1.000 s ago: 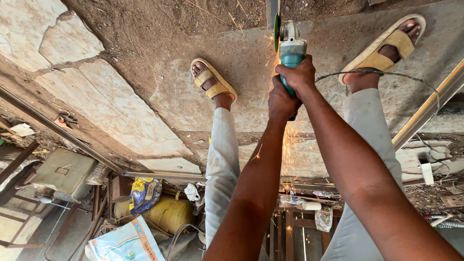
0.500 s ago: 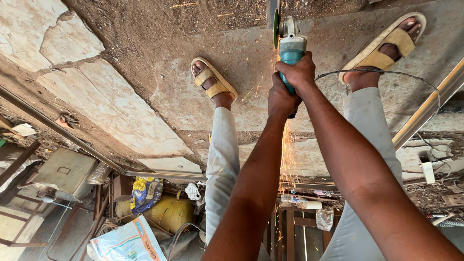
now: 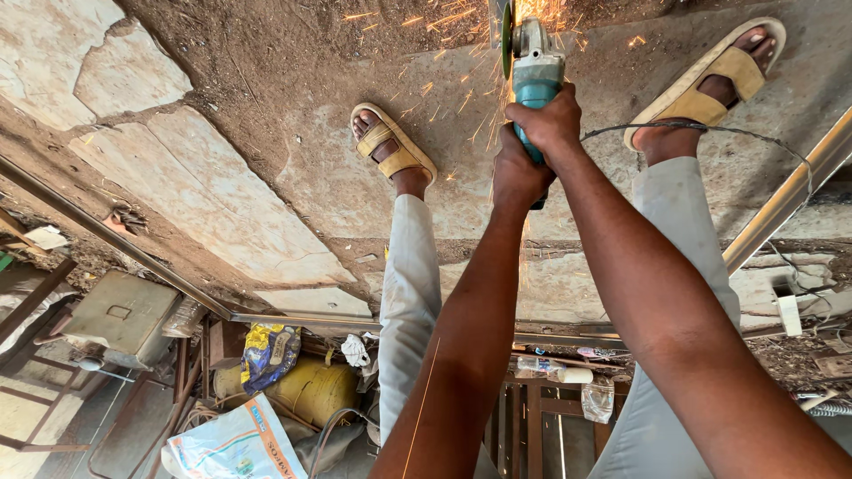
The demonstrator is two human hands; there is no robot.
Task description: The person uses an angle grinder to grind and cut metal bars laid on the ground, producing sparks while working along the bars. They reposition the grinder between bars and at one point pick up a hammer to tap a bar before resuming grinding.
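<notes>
Both my hands grip a teal angle grinder (image 3: 535, 69) between my feet. My right hand (image 3: 548, 117) wraps the body just behind the grey head. My left hand (image 3: 516, 176) holds the rear of the handle below it. The disc (image 3: 507, 37) meets a thin metal piece (image 3: 493, 16) at the top edge, and orange sparks (image 3: 444, 84) spray over the ground. My feet wear tan sandals, left sandal (image 3: 393, 144) and right sandal (image 3: 710, 84), on a dirty concrete floor (image 3: 222, 204). The black power cable (image 3: 701, 129) runs to the right across my right ankle.
A steel bar (image 3: 785, 206) slants along the right. A long angle bar (image 3: 115, 253) crosses the left. Lower down lie a metal box (image 3: 120, 315), a yellow canister (image 3: 312, 387), printed bags (image 3: 232, 443), a plastic bottle (image 3: 552, 366) and a metal frame (image 3: 532, 417).
The grinder and both hands have crept slightly toward the top edge. Sparks now burst around the disc and scatter left, where before only a thin stream fell past my arms.
</notes>
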